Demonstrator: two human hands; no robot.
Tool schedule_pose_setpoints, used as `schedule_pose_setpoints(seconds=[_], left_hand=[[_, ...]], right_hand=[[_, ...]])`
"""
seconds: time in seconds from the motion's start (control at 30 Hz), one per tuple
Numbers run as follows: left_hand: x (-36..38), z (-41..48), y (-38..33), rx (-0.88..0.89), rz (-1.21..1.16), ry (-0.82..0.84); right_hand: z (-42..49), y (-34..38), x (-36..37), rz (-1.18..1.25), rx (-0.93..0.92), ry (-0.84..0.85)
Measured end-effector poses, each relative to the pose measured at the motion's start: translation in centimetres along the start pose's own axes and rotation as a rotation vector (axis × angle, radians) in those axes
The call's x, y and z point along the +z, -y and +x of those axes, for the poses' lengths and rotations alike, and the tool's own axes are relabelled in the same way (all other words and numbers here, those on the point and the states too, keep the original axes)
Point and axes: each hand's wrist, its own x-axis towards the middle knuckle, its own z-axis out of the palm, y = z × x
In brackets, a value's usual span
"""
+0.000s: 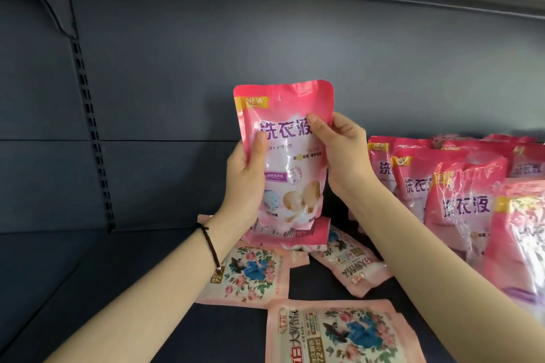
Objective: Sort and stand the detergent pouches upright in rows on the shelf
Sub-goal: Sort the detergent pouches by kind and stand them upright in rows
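Pink pouch (283, 162), one, upright at centre frame: left hand (244, 183) and right hand (345, 153) fingers grasp its side edges. Below, three floral pouches (247, 271) lie flat on the shelf (118, 289); at right stand at least five pink pouches (466, 203).

Your held pouch (283, 162) is bright pink with a white cloudy middle, purple lettering, a yellow corner flag reading NEW, a purple band, and cream and pale blue balls low down. The standing pouches (460, 200) on the right show the same pink, white and purple. The flat pouches (250, 274) near you are pale pink with pink roses, green leaves and a blue figure. The shelf (88, 259) is dark slate blue. The braided cord (211, 244) on your left wrist is dark brown.
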Motion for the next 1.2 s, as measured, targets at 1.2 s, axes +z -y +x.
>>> schedule_pose_setpoints(seconds=[1.2], left_hand=[[22.3,-19.5,-3.2,0.056,0.246,-0.164]], right_hand=[[-14.1,10.0,-21.6,-0.136,-0.211,-0.027]])
